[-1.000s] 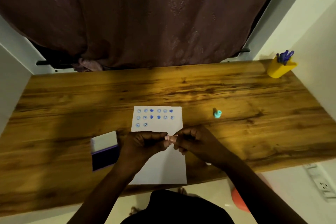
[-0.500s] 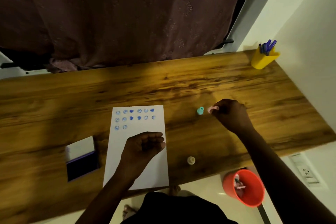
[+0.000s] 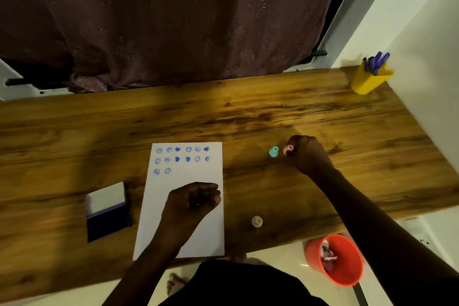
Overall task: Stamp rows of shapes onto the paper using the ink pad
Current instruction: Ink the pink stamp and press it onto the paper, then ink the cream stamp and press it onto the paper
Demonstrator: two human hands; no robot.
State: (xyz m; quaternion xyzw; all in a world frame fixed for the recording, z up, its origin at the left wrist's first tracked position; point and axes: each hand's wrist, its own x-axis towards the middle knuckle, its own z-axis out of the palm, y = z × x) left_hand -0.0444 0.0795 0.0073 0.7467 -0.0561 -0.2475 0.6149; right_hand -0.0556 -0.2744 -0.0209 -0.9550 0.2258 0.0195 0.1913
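A white paper (image 3: 183, 238) lies on the wooden desk (image 3: 273, 112) with blue stamped smileys and hearts in rows near its top. My left hand (image 3: 193, 200) rests curled over the paper's middle; I cannot tell if it holds anything. My right hand (image 3: 306, 153) is out to the right, fingers closed on a small pink stamp (image 3: 288, 150). A teal stamp (image 3: 273, 151) stands just left of it, apart from it. A cream stamp (image 3: 256, 221) stands near the desk's front edge. The open ink pad (image 3: 108, 220), dark blue with a white lid, lies left of the paper.
A yellow cup (image 3: 367, 81) with blue pens stands at the desk's far right corner by the wall. An orange bin (image 3: 335, 259) sits on the floor below the front edge. A dark curtain hangs behind the desk.
My hands were together over the paper; my right hand then moved right with the pink stamp to beside the teal stamp. My left hand stayed over the paper. The view shifted right.
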